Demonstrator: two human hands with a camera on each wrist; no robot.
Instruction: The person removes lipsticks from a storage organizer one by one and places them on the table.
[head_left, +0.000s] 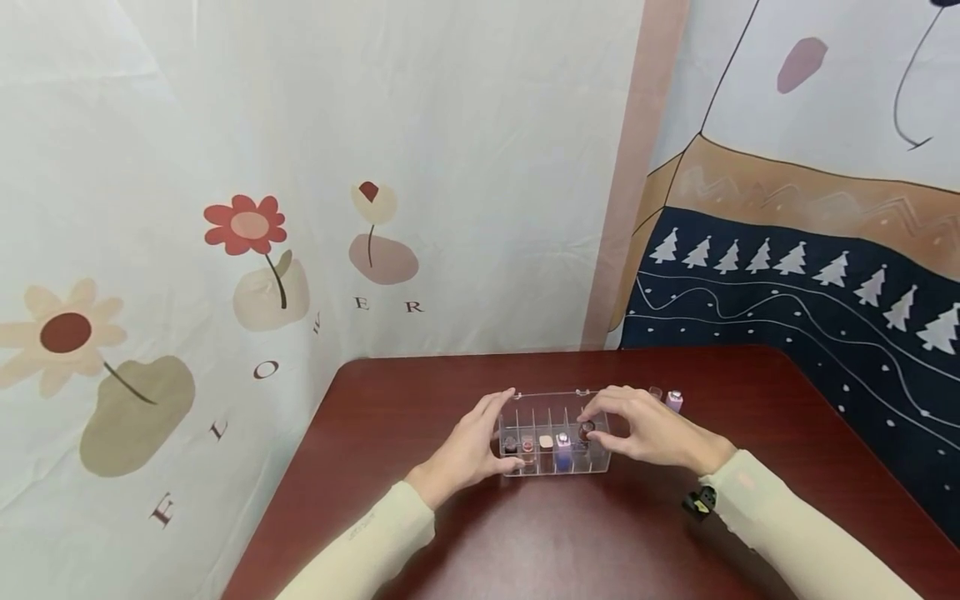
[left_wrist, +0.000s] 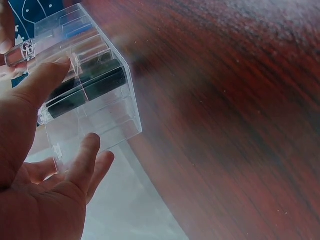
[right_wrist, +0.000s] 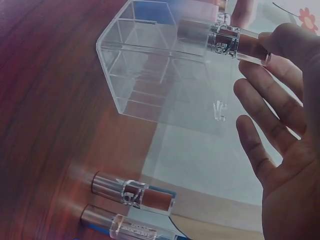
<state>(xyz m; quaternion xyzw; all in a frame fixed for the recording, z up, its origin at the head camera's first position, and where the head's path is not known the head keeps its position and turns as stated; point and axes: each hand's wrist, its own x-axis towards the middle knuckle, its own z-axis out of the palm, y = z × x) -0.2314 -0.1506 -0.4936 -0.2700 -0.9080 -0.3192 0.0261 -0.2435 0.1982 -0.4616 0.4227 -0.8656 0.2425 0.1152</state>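
Note:
A clear plastic divided organizer [head_left: 600,461] stands on the table with its compartments facing up. My left hand [head_left: 467,442] grips its left end, thumb at the front and fingers at the back. With thumb and fingertips, my right hand [head_left: 652,429] pinches the brown end of a clear lipstick tube [right_wrist: 225,41]. The tube's lower end overlaps a compartment toward the organizer's right side. Farther left in the organizer stand a dark tube [head_left: 511,445], a reddish tube [head_left: 528,447], a beige-topped tube [head_left: 546,442] and a purple tube [head_left: 563,450].
Behind my right hand, a pink-purple tube [head_left: 674,402] stands on the dark red table [head_left: 405,400]. A brown-topped tube [right_wrist: 132,193] is beside it in the right wrist view. Printed cloth [head_left: 487,167] hangs behind the table.

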